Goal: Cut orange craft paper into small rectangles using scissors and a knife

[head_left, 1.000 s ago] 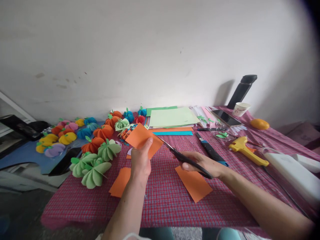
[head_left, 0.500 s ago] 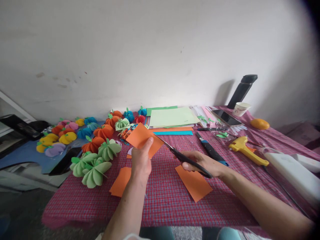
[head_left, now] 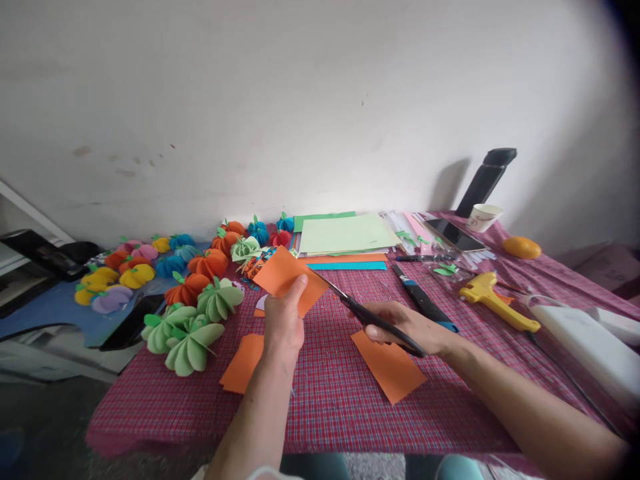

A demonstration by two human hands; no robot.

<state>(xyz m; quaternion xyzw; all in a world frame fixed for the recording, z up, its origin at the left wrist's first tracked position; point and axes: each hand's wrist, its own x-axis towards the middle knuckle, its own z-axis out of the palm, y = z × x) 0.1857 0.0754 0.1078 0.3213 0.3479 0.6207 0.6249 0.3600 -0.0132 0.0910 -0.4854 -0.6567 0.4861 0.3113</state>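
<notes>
My left hand (head_left: 284, 320) pinches a piece of orange paper (head_left: 281, 272), thumb on top, held above the table. In my right hand (head_left: 395, 323) is a pair of black-handled scissors (head_left: 373, 315), its blades at the right edge of that paper. Whether the blades have bitten into it I cannot tell. Under my right hand lies an orange paper sheet (head_left: 393, 373) on the cloth. Beside my left forearm sits a stack of orange paper pieces (head_left: 243, 365), partly covered by the arm.
Folded paper pumpkins (head_left: 189, 343) in several colours crowd the left. Paper sheets (head_left: 345, 233) lie along the wall. To the right are a utility knife (head_left: 423, 300), a yellow glue gun (head_left: 495, 303), a phone (head_left: 455, 235), a paper cup (head_left: 483, 217), a black bottle (head_left: 486, 183) and an orange fruit (head_left: 521, 247).
</notes>
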